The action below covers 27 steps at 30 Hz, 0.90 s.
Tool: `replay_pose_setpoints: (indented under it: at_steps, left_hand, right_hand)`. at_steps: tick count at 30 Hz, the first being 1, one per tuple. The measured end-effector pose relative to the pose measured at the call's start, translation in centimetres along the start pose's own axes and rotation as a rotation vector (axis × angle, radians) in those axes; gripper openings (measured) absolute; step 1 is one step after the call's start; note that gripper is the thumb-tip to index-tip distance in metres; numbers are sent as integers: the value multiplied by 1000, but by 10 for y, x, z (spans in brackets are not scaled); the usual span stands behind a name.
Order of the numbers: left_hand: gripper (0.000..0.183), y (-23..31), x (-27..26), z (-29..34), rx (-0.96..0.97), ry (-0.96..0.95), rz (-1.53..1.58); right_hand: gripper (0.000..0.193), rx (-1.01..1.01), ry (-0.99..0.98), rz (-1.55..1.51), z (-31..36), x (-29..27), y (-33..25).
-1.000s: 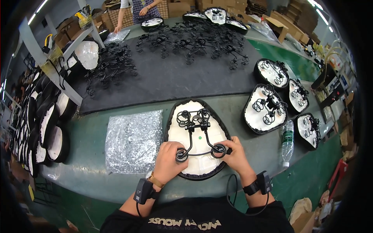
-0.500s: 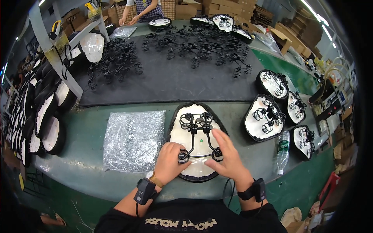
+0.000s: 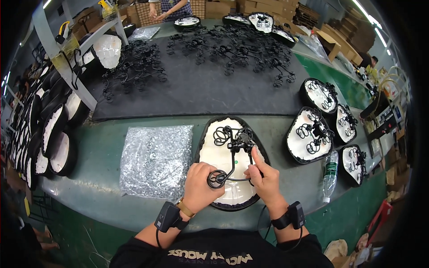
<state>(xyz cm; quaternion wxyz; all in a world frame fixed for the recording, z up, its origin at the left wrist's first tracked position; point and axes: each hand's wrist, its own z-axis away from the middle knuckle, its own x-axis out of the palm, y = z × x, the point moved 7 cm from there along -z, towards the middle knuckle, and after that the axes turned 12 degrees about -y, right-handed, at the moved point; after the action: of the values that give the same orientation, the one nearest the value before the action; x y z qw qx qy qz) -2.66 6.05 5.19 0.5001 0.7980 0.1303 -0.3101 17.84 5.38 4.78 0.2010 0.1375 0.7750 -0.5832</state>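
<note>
A bicycle saddle (image 3: 216, 157) lies upside down before me, its pale underside up inside a black rim. On it rests a black wire spring frame (image 3: 241, 144) with coils at its corners, sitting somewhat askew. My left hand (image 3: 200, 186) is closed around the near left coil. At the near right corner my right hand (image 3: 265, 179) grips the frame, its index finger stretched along the rail toward the clamp; its fingers hide the coil there. Left of the saddle, close to my left hand, lies a clear plastic bag (image 3: 156, 161) full of small metal nuts or washers.
On the right stand several saddles with frames (image 3: 308, 139) and a water bottle (image 3: 330, 176). Many loose spring frames (image 3: 232, 47) cover the far part of a black mat (image 3: 201, 96). Stacked saddles (image 3: 60, 152) and a metal post (image 3: 67, 67) are left. Another person (image 3: 172, 10) works across the table.
My right hand, spread beside the frame before, has closed on its near right part. The frame has turned and tilted on the saddle. My left hand stays at its coil.
</note>
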Motion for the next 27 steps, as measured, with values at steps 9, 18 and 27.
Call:
replay_pose_setpoints:
  at_steps: [9,18,27]
  left_hand:
    - [30,5,-2,2,85,-13,12]
    - [30,6,-5,9,112,-41,18]
    - [35,-2,-6,15,151,-73,14]
  right_hand:
    - [49,6,55,1,2,0,0]
    - [49,5,40,43,1,2,-8]
    - [49,-53,24,88,-3,4,-10]
